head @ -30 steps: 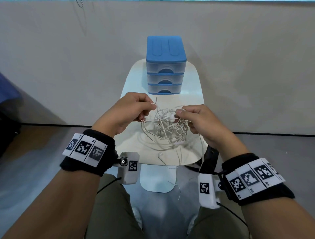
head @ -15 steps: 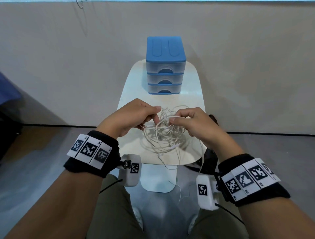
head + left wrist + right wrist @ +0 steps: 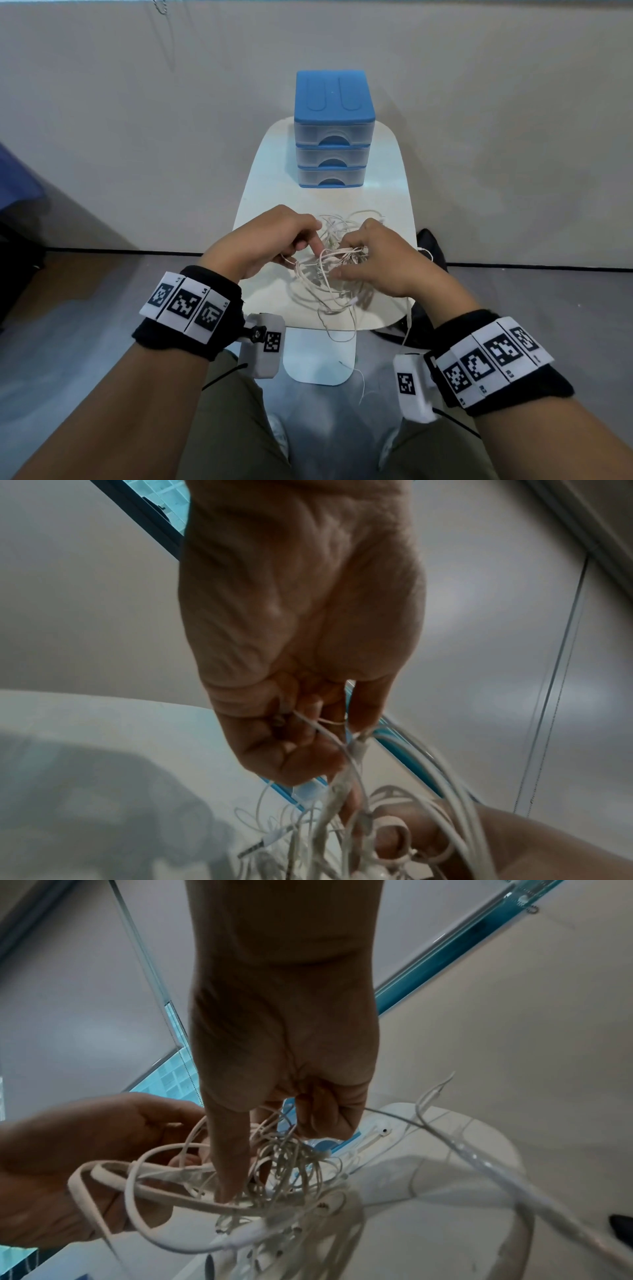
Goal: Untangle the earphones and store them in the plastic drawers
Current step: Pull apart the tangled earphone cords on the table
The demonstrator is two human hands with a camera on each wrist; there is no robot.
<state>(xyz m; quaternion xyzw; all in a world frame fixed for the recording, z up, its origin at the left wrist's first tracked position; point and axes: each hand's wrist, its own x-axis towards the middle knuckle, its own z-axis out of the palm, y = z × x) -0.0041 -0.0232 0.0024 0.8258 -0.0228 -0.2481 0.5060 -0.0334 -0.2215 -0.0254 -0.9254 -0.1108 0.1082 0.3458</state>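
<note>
We are seeing both hands curling into the tangled earphones (image 3: 329, 270) above the desk (image 3: 263, 192): left hand (image 3: 263, 240) pinching strands, right hand (image 3: 373, 260) gripping loops, thumb extending.

A small white rounded tabletop (image 3: 260, 192) carries a blue-topped three-drawer plastic unit (image 3: 334, 102) at its far end; tangled white earphone cords (image 3: 329, 294) trail onto its near part.

The right hand (image 3: 284, 1053) hangs down from twelve o'clock, its fingers (image 3: 229, 1150) sunk into the tangled white earphones (image 3: 274, 1177). At nine o'clock the left hand (image 3: 85, 1156) holds loops of the same cable, and an earbud (image 3: 383, 1133) lies at three o'clock on the white table (image 3: 462, 1164).
</note>
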